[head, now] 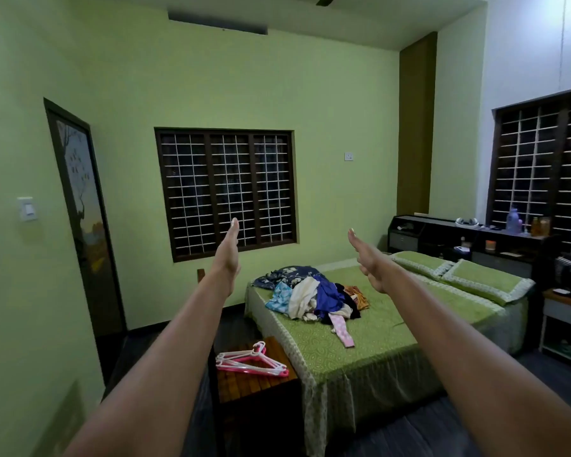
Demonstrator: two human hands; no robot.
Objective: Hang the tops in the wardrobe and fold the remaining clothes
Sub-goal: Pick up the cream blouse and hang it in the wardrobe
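Pink hangers (252, 361) at six o'clock first, then a top from the clothes pile (314, 296) on the bed (386, 338), both hands (228, 255) (370, 262) flat, empty.

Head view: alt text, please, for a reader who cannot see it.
Both arms reach forward with the left hand and right hand open and empty, above a pile of clothes on a green bed. Pink hangers lie on a wooden stool beside the bed.
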